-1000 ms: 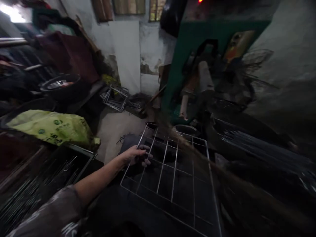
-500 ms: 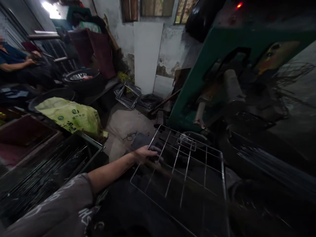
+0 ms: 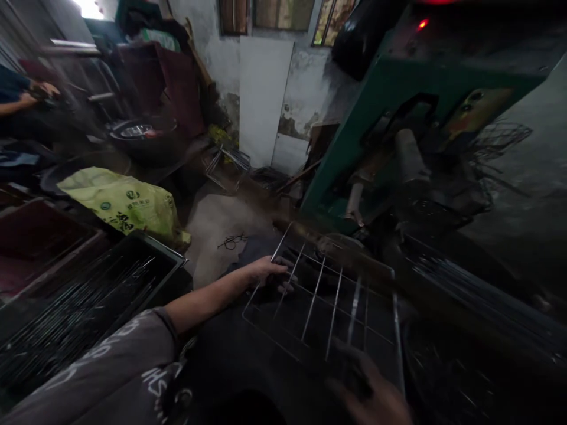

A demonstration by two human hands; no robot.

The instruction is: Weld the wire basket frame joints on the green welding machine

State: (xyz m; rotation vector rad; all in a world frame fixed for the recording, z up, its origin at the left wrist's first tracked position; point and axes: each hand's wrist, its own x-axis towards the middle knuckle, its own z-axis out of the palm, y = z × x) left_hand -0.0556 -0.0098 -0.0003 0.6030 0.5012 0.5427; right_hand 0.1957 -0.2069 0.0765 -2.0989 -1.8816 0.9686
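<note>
My left hand (image 3: 271, 273) is closed round the left side of a wire rack (image 3: 314, 298), a rectangular metal frame with thin bars across it. The rack is held tilted over my dark lap. My right hand (image 3: 374, 386), blurred by motion, is low over the rack's near right part. A bright, blurred metal wire (image 3: 355, 307) runs up from its closed fingers across the frame. Just where the wire's lower end sits in the fingers is hard to make out.
A green machine (image 3: 341, 147) with thick metal arms stands close ahead on the right. To my left are a bin of metal rods (image 3: 101, 307) and a yellow-green sack (image 3: 128, 203). More rods (image 3: 460, 277) lie at right. A co-worker's arm (image 3: 20, 105) shows far left.
My right hand has come into view at the lower right with a wire over the rack. The left hand keeps its hold, and the rack has shifted slightly.
</note>
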